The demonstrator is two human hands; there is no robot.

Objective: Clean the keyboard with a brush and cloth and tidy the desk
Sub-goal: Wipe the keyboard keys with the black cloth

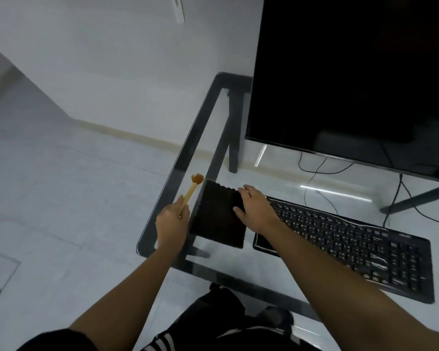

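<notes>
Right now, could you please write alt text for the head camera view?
A person's left hand holds a small brush while the right hand rests on a dark cloth lying on a glass desk. A black keyboard lies beside the cloth, below a dark monitor.

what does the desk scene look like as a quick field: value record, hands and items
left hand: holds the brush by its handle, bristles up and away, over the desk's left edge
right hand: rests on the right edge of the cloth, fingers spread
cloth: dark, flat on the glass, left of the keyboard
keyboard: black, lying on the desk at an angle
monitor: screen dark, behind the keyboard
desk: glass top, dark frame
cables: seen below the monitor
</notes>
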